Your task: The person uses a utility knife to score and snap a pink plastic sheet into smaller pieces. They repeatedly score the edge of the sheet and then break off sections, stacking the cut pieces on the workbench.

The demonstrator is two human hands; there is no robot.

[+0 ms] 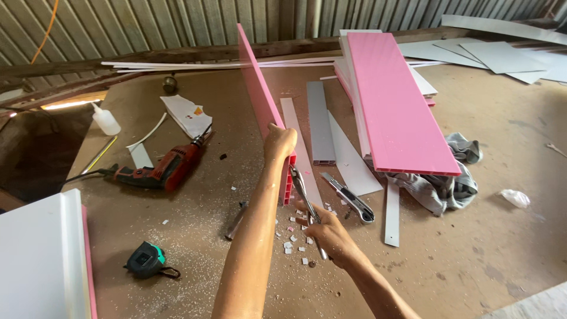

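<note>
Basically, left hand (279,143) gripped a tall pink hollow-core panel (260,100) standing on edge; right hand (331,233), just below, closed around metal pliers (307,204) biting its ribbed end.

I see a dusty brown board counter (484,236) carrying a red power drill (162,170), black tape measure (143,260), grey utility knife (349,198) (white chips scattered about) and crumpled grey cloth (443,183).
</note>
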